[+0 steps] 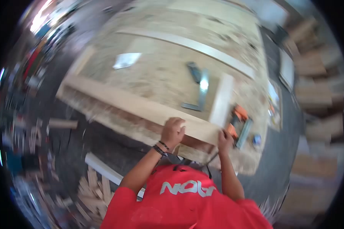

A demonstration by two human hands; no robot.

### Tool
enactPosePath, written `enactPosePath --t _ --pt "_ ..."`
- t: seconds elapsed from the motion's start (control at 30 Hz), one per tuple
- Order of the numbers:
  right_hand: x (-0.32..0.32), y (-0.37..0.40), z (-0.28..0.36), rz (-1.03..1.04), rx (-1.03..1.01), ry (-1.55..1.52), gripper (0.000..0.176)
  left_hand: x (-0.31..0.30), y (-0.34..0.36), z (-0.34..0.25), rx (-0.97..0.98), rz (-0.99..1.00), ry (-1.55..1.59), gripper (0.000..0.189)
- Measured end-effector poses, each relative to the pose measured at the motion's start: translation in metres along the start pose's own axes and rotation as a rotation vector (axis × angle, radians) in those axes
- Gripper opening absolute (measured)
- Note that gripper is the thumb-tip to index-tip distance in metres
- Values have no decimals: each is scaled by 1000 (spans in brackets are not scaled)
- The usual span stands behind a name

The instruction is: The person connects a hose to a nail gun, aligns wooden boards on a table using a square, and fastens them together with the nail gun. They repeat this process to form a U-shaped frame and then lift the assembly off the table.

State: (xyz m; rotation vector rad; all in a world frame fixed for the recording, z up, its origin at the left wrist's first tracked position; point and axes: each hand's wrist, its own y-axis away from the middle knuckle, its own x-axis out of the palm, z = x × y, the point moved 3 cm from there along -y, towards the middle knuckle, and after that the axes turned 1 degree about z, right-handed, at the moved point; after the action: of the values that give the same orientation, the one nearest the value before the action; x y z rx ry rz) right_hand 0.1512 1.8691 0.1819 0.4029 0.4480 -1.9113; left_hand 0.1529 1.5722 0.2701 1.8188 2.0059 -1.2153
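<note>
A long pale wooden board (133, 105) lies along the near side of the worktable (160, 23). My left hand (173, 131), with dark bands at the wrist, is on the board's near edge, its fingers curled over it. At the board's right end my right hand (225, 140) grips the corner with bent fingers. A white board (222, 100) meets the long board near my right hand. Beyond it lie a metal square (202, 93) and a dark tool (193, 71). An orange and black tool (237, 120) rests just right of my right hand.
Another long white strip (194, 45) lies across the far part of the table. A paper sheet (127, 60) is at the left. A blue round item (257, 140) sits near the right edge. Wood offcuts (93, 192) are piled on the floor, and stacked wood (313, 91) stands at the right.
</note>
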Motion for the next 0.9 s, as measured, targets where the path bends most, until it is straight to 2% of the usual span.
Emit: enactPosePath --t 0.03,0.1,0.13,0.2,0.23,0.33,0.43,0.47,0.53,0.6,0.63,0.67,0.7,0.73,0.77,0.8,0.83,0.9 --pt "2 3 1 -20 -12 22 27 16 -3 -2 45 114 -17 34" --pt "5 7 -7 0 98 -202 26 35 -11 -15 191 315 -172 49" --pt "7 8 -15 -33 123 -204 26 42 -16 -18 216 346 -161 49" --pt "15 1 -13 -16 168 -314 26 52 -29 -23 287 577 -227 67" --pt "15 1 -7 -28 178 -327 26 55 -32 -24 299 592 -235 67" --pt "13 1 4 -43 150 -345 26 69 -34 -28 396 671 -310 88" --pt "13 1 -4 -27 167 -368 25 84 -39 -29 419 678 -309 89" --pt "7 1 -4 -33 135 -292 25 89 -41 -31 416 664 -318 89" --pt "3 3 1 -42 95 -189 24 91 -39 -33 388 812 -314 91" --pt "3 9 -1 0 113 -230 23 94 -34 -26 334 718 -92 92" --pt "7 7 -7 17 100 -103 22 88 -42 -32 268 826 -195 91" --pt "6 6 -9 3 -2 42 26 94 -34 -23 289 718 -139 90" --pt "4 3 0 99 29 5 34 103 -31 -17 244 726 -118 90" --pt "9 3 -10 56 23 -73 33 105 -29 -13 294 646 -156 90" --pt "6 2 1 59 -31 27 37 110 -29 -11 262 713 -166 92" --pt "6 -1 -1 125 -26 -12 39 116 -28 -4 259 732 -155 95" --pt "7 -3 -16 107 -70 84 40 126 -24 3 263 761 -133 98" --pt "6 -9 -23 138 -137 116 38 131 -21 3 338 741 -246 103"
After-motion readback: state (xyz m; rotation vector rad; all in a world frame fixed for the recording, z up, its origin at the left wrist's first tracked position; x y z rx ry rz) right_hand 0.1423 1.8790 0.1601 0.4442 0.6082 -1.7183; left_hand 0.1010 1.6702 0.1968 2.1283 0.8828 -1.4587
